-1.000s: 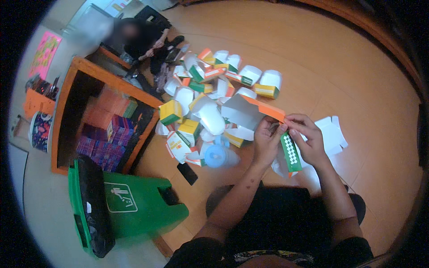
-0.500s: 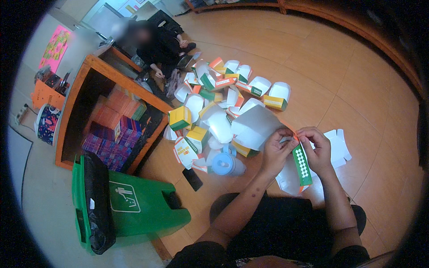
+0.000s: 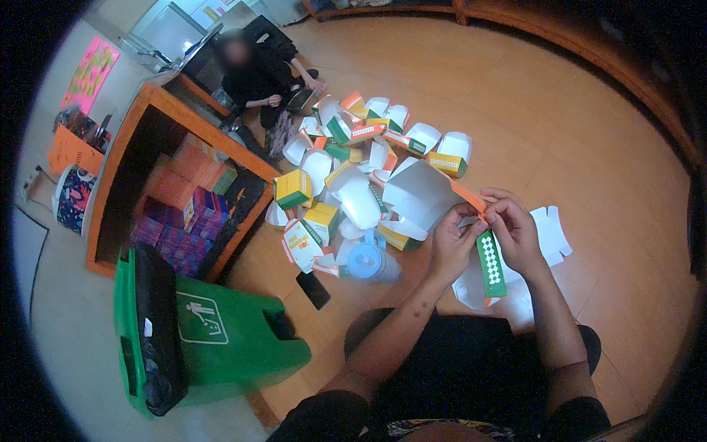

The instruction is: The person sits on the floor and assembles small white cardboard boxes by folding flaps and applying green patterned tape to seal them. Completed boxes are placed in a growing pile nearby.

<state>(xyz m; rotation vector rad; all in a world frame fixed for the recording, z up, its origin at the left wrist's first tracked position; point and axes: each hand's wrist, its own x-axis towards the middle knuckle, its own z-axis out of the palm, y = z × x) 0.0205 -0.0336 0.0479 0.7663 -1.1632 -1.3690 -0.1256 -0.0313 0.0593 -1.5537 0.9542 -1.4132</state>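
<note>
Between my hands is a partly folded cardboard food box point(image 3: 491, 265), green with a white diamond pattern and orange edges, its white inside showing. My left hand point(image 3: 454, 239) pinches its upper corner by an orange flap. Close against it, my right hand point(image 3: 513, 230) grips the same corner, thumb and fingers pressed on the card. A large white lid panel point(image 3: 421, 193) spreads to the left of my left hand. Beyond my right hand a flat white cardboard blank point(image 3: 551, 234) lies on the floor. The fingertips partly cover the corner where the flaps meet.
Several folded boxes point(image 3: 356, 197) are heaped on the floor, with a blue-lidded tumbler point(image 3: 372, 263) and a black phone point(image 3: 314, 290) at the near side. A green bin point(image 3: 228, 335) stands left, below a wooden shelf point(image 3: 110, 199) of stacked packs. Another person point(image 3: 254, 81) sits farther back.
My hands stay on the box corner, and the orange flap now stands out more above my fingers. The other person's hands have shifted. The whole view has moved slightly.
</note>
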